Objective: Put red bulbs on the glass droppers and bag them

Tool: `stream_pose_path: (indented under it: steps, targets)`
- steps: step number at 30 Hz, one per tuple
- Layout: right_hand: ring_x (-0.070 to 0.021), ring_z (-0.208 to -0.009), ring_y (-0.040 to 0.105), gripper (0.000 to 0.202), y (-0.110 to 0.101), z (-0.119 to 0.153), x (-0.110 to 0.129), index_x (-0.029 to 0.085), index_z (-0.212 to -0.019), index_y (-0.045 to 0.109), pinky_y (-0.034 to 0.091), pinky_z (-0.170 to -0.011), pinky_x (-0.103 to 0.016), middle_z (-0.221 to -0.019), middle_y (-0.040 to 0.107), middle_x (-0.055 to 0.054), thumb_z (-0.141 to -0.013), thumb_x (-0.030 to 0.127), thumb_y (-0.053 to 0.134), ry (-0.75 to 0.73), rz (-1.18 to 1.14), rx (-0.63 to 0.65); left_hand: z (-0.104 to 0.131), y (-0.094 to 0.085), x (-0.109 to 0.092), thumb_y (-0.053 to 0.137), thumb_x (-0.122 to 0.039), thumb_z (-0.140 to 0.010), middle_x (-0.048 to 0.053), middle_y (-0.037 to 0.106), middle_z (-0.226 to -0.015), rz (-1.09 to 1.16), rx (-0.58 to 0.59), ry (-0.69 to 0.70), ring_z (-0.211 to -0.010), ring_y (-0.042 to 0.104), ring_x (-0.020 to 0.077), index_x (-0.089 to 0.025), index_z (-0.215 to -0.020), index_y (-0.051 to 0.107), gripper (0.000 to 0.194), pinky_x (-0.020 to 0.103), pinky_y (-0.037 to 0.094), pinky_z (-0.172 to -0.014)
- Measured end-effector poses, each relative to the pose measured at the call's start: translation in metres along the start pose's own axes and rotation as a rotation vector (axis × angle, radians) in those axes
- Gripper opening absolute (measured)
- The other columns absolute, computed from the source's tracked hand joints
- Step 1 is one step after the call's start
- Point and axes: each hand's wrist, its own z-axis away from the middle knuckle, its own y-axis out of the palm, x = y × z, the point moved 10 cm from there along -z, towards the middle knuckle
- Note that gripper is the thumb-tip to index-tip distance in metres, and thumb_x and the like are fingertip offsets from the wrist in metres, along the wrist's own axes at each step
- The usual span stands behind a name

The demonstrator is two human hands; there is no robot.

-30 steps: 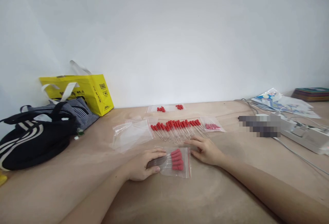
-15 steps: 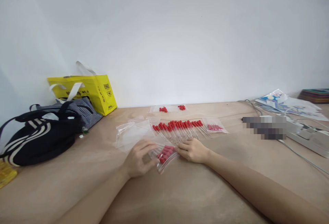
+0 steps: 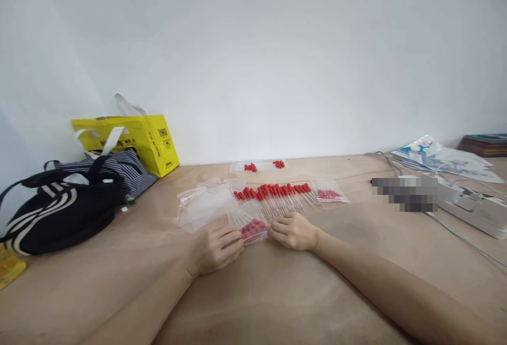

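Observation:
A clear zip bag [image 3: 253, 231] holding several red-bulbed droppers lies between my hands, its bulbs toward me and the thin clear stems pointing away. My left hand [image 3: 220, 247] pinches the bag's near left corner. Fingers curled, my right hand [image 3: 293, 232] grips the bag at its right edge. Just beyond, a row of loose droppers [image 3: 273, 192] rests side by side, red bulbs at the far end. Flat clear zip bags [image 3: 202, 205] overlap to the left of that row. At its right end lies another filled zip bag [image 3: 330, 193].
Small red bulbs [image 3: 250, 167] lie on clear plastic near the wall. Black bag [image 3: 59, 207], striped bag [image 3: 134, 173] and yellow shopping bag [image 3: 162, 147] crowd the left. On the right are a power strip [image 3: 471, 210] with cables, printed sheets [image 3: 428, 152] and a stacked pile [image 3: 483, 145].
My left thumb and fingers have closed on the bag's near edge. The bag has turned and flattened, its opening edge now running across in front of me. The right hand has barely moved.

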Motion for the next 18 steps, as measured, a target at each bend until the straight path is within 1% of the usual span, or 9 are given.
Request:
stream_pose_path:
  steps: [4, 6, 9, 13, 18]
  targets:
    - [-0.0096, -0.056, 0.048, 0.024, 0.006, 0.001, -0.008, 0.014, -0.076, 0.057, 0.031, -0.050, -0.024, -0.066, 0.057, -0.002, -0.085, 0.016, 0.035, 0.058, -0.008, 0.011, 0.003, 0.000, 0.008, 0.046, -0.018, -0.082, 0.002, 0.065, -0.073, -0.104, -0.015, -0.028, -0.066, 0.060, 0.0141, -0.018, -0.079, 0.061, 0.015, 0.026, 0.050, -0.060]
    - [-0.0092, -0.053, 0.046, 0.022, 0.006, 0.000, -0.011, 0.015, -0.075, 0.056, 0.029, -0.049, -0.025, -0.062, 0.056, -0.001, -0.084, 0.016, 0.036, 0.092, 0.004, -0.004, 0.003, -0.003, 0.009, 0.046, -0.017, -0.082, 0.002, 0.064, -0.069, -0.132, -0.077, -0.033, -0.063, 0.059, 0.0130, -0.017, -0.075, 0.061, 0.016, 0.025, 0.050, -0.057]
    - [-0.0086, -0.049, 0.044, 0.020, 0.001, -0.001, -0.014, 0.015, -0.074, 0.056, 0.025, -0.047, -0.025, -0.059, 0.054, 0.000, -0.084, 0.018, 0.039, 0.122, 0.035, -0.039, 0.004, -0.008, 0.008, 0.044, -0.018, -0.083, 0.002, 0.063, -0.067, -0.150, -0.161, -0.024, -0.061, 0.059, 0.0121, -0.017, -0.074, 0.060, 0.018, 0.024, 0.050, -0.058]
    - [-0.0084, -0.049, 0.043, 0.017, -0.005, -0.004, -0.012, 0.014, -0.079, 0.057, 0.023, -0.046, -0.025, -0.059, 0.054, 0.001, -0.083, 0.015, 0.041, 0.111, 0.071, -0.082, 0.002, -0.008, 0.007, 0.041, -0.018, -0.084, 0.002, 0.061, -0.064, -0.154, -0.164, -0.004, -0.058, 0.059, 0.0115, -0.016, -0.073, 0.060, 0.022, 0.023, 0.050, -0.055]
    - [-0.0086, -0.049, 0.041, 0.018, -0.001, -0.007, -0.008, 0.015, -0.075, 0.056, 0.024, -0.047, -0.026, -0.061, 0.055, 0.001, -0.083, 0.014, 0.040, 0.063, 0.042, -0.053, 0.000, -0.009, 0.006, 0.041, -0.018, -0.083, 0.002, 0.062, -0.065, -0.157, -0.170, 0.001, -0.060, 0.060, 0.0119, -0.016, -0.075, 0.060, 0.021, 0.023, 0.051, -0.057]
